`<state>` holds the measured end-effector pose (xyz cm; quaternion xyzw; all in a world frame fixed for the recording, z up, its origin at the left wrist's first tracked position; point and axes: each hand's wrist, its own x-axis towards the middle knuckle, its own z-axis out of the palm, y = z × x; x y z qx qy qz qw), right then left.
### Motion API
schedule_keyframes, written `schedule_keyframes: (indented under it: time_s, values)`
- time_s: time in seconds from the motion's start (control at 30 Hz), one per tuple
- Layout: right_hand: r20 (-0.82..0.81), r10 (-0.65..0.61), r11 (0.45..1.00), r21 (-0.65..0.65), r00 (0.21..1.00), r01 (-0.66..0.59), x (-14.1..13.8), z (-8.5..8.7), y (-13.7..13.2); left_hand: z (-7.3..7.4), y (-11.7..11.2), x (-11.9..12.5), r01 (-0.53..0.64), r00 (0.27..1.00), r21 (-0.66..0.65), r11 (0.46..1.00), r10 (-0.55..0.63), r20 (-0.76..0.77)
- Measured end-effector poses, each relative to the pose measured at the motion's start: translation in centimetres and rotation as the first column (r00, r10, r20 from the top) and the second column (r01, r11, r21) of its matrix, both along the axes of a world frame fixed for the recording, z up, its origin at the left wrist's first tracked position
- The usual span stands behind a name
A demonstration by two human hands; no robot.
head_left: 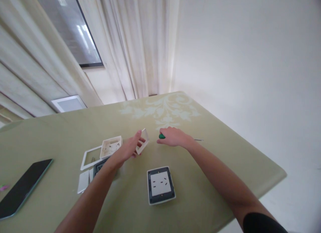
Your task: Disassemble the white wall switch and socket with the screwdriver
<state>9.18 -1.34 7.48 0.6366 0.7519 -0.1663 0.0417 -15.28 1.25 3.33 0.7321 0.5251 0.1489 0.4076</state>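
My left hand (129, 148) grips a small white plastic box part (142, 142), tilted up off the green table (205, 152). A little to its right, my right hand (173, 137) is closed over a screwdriver with a green handle (162, 136); its thin metal shaft (198, 139) sticks out past my wrist, lying low over the table. A wall socket (161, 184) with a white face and dark frame lies flat nearer to me, between my forearms, untouched.
Left of my left hand lie a white back box (111, 147), a white frame (90, 157), a small white plate (83, 181) and a dark part (99, 166). A black phone (23, 187) lies at the far left. The table edge runs along the right; curtains hang behind.
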Motion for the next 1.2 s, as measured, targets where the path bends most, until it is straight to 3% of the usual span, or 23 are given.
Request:
schedule_keyframes:
  time_s: [0.1,0.2,0.37,0.47,0.57,0.67,0.77,0.83,0.87,0.93,0.97,1.0,1.1,1.2]
  values:
    - [-0.014,0.027,1.0,-0.012,1.0,-0.027,-0.2,-0.2,0.0,-0.9,0.8,0.4,0.019,0.996,0.156,0.988,-0.004,-0.093]
    - [-0.026,0.033,0.999,-0.017,0.999,-0.033,-0.2,-0.6,0.1,-2.0,0.8,0.9,0.019,0.983,0.344,0.939,0.046,-0.178]
    - [-0.092,0.013,1.0,0.006,0.996,-0.013,0.0,-1.1,0.4,-2.8,-1.8,1.4,0.057,0.976,0.499,0.865,0.057,-0.21]
    - [-0.2,-0.015,0.996,0.086,0.98,0.033,0.2,-0.6,0.5,-2.4,-6.1,1.0,0.156,0.982,0.517,0.842,-0.077,-0.171]
    - [-0.374,0.001,0.98,0.183,0.927,0.073,0.2,0.5,0.5,-2.0,-10.6,-0.9,0.397,0.918,0.396,0.828,-0.358,-0.172]
    - [-0.633,0.122,0.967,0.248,0.765,0.051,0.1,1.6,0.0,-1.7,-12.7,-4.1,0.442,0.897,0.367,0.818,-0.396,-0.197]
    - [-0.806,0.212,0.96,0.276,0.553,0.035,-0.5,2.4,-1.1,-1.5,-12.9,-6.5,0.348,0.937,0.394,0.851,-0.329,-0.117]
    - [-0.881,0.224,0.966,0.258,0.416,0.027,-1.4,3.0,-2.2,-1.7,-13.1,-6.6,0.295,0.954,0.379,0.877,-0.288,-0.077]
    - [-0.925,0.219,0.972,0.235,0.31,0.016,-1.9,3.3,-2.8,-1.9,-13.4,-6.3,0.299,0.953,0.362,0.883,-0.292,-0.075]
    - [-0.988,0.151,0.987,0.153,-0.029,-0.046,-3.3,4.1,-3.9,-2.5,-14.0,-5.2,0.346,0.938,0.327,0.879,-0.337,-0.087]
    - [-0.981,0.11,0.988,0.126,-0.159,-0.093,-4.1,4.5,-4.4,-2.8,-14.3,-4.6,0.361,0.932,0.323,0.875,-0.352,-0.09]
    - [-0.968,0.076,0.983,0.113,-0.239,-0.147,-5.0,4.8,-4.9,-3.0,-14.4,-4.2,0.368,0.929,0.332,0.869,-0.358,-0.092]
    - [-0.941,0.083,0.957,0.167,-0.329,-0.235,-7.3,5.3,-5.5,-3.5,-14.1,-3.9,0.312,0.949,0.421,0.852,-0.298,-0.1]
    - [-0.939,0.055,0.947,0.157,-0.341,-0.281,-8.8,4.6,-5.2,-3.9,-13.2,-4.5,0.263,0.965,0.482,0.836,-0.236,-0.118]
